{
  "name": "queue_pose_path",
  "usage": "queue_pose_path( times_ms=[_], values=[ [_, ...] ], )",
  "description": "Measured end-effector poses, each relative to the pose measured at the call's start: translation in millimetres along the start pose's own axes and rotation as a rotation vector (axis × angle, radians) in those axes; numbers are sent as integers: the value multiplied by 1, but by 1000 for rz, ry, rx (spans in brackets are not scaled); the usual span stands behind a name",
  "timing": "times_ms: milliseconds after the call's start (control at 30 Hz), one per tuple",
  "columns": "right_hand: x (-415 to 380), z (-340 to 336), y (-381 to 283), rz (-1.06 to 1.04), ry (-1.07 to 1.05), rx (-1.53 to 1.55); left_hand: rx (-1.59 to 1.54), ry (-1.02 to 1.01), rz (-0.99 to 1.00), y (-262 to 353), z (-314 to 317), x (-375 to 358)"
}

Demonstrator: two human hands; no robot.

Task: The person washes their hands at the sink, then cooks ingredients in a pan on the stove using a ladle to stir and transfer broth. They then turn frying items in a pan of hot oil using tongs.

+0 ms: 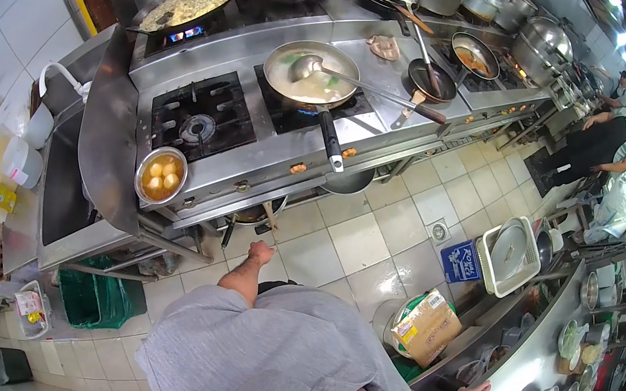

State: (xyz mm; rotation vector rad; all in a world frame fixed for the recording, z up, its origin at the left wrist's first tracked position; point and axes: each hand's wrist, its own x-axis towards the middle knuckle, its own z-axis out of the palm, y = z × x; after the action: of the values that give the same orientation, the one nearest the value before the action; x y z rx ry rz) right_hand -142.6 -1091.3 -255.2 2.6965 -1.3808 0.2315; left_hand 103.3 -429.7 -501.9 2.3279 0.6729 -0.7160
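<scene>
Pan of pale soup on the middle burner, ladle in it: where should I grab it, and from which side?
Grip the steel pan of pale soup by its long black handle, near the free end. It juts over the range's front edge toward the floor aisle, so come from the aisle side. The metal ladle lies across the rim and may slide, so probably keep it level.

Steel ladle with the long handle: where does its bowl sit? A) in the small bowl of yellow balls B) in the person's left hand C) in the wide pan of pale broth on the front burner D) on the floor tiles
C: the steel ladle rests with its bowl in the wide pan of pale broth, handle lying over the rim, no hand on it.
</scene>
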Motion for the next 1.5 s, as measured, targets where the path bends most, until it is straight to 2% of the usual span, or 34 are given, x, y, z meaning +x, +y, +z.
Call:
queue_pose_path(
  times_ms=[267,467,667,733,767,800,867,1000,1067,1133,1200,1233,1300,1333,1367,1400,1433,1467,1500],
  values=[
    [2,5,6,-13,-1,16,0,21,49,-3,2,2],
    [5,11,9,-28,24,16,195,74,171,13,-11,-16],
    [4,11,9,-15,4,-2,370,72,260,-2,8,8],
    [5,8,9,-8,-2,-6,80,89,104,10,-4,-9],
    [3,6,7,-6,-10,0,49,94,108,13,-8,-13],
    [3,5,5,-6,-17,7,52,92,108,10,-6,-10],
    [3,3,3,-2,-22,-6,93,168,236,4,1,1],
    [3,5,5,-5,-20,-15,-2,180,184,8,-2,-8],
    [4,1,0,12,-41,-36,-3,113,110,18,-11,-16],
    [6,5,0,28,-62,-56,-7,116,130,15,-6,-5],
    [12,24,4,12,60,-212,-8,119,150,8,-5,0],
    [12,40,-5,21,58,-217,-17,125,158,8,-8,-3],
    [22,59,-46,242,297,-296,40,115,220,3,-2,10],
    [-9,-45,-139,120,264,-249,104,102,272,-12,9,28],
    [1,-26,-162,77,172,-136,160,107,303,-21,14,34],
    [-3,-27,-208,34,165,103,218,117,334,-24,17,38],
    [8,2,-238,-100,140,536,132,59,253,-21,14,34],
    [0,-67,-299,-378,-45,363,47,2,166,-19,10,30],
    [8,-41,-337,-582,82,468,65,3,184,-17,11,31]
  ],
)
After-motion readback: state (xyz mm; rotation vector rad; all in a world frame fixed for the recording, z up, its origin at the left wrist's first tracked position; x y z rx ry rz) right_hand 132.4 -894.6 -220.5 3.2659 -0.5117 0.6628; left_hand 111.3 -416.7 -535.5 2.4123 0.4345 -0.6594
